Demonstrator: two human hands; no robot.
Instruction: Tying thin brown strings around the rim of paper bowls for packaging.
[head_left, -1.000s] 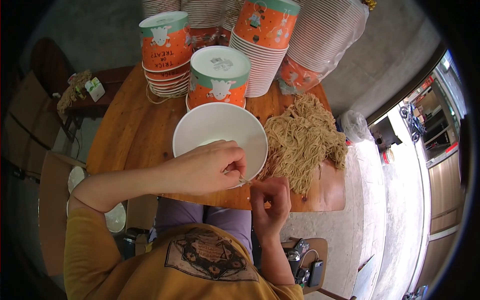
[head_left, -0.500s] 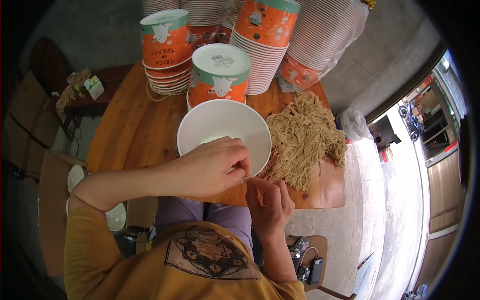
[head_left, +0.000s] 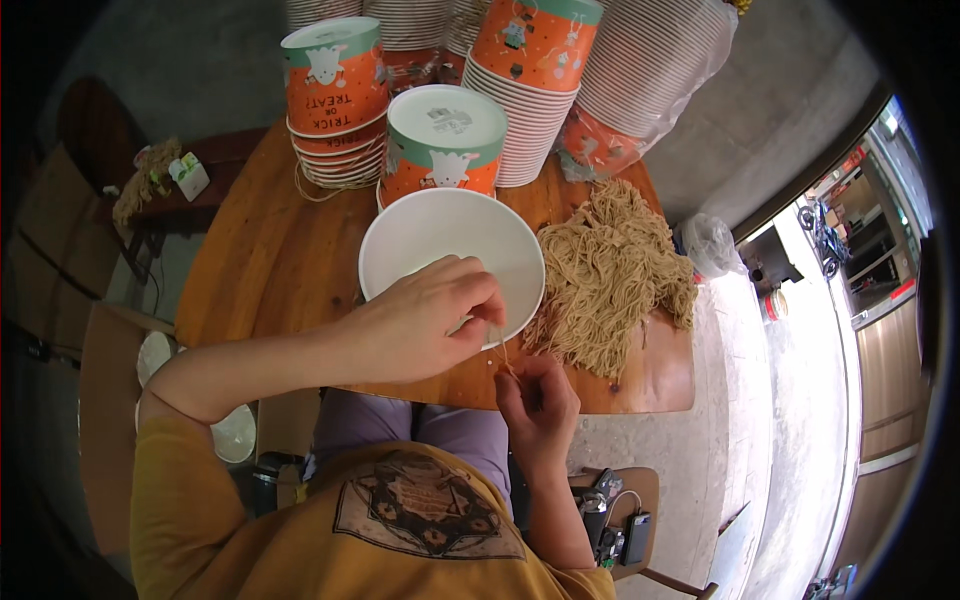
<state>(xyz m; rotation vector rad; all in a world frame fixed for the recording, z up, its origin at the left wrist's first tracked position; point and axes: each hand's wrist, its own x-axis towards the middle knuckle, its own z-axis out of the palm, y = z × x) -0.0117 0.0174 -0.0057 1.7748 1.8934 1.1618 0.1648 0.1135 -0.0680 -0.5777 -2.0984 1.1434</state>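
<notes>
A paper bucket (head_left: 430, 232), white inside, lies at the near edge of the table with its mouth tipped toward me. My left hand (head_left: 440, 310) reaches across its opening, fingers curled in a pinch at the lower right rim. From those fingertips a short, thin, pale cord (head_left: 504, 353) runs down to my right hand (head_left: 541, 400). The right fingers are closed on the cord's lower end, just in front of the table edge. How the cord meets the bucket's rim is hidden by my left fingers. To the right lies a loose heap of tan cords (head_left: 615, 280).
Upside-down orange buckets stand behind: a single-looking one (head_left: 445, 140), a left stack (head_left: 335, 100) and a tall stack (head_left: 525, 90). More are wrapped in clear plastic (head_left: 650, 70). A wooden stool (head_left: 640, 500) with a black power bank is beside me; a cardboard box (head_left: 110, 430) is at left.
My hands have drawn apart, the right one lower, and the cord between them now shows. The view has shifted slightly.
</notes>
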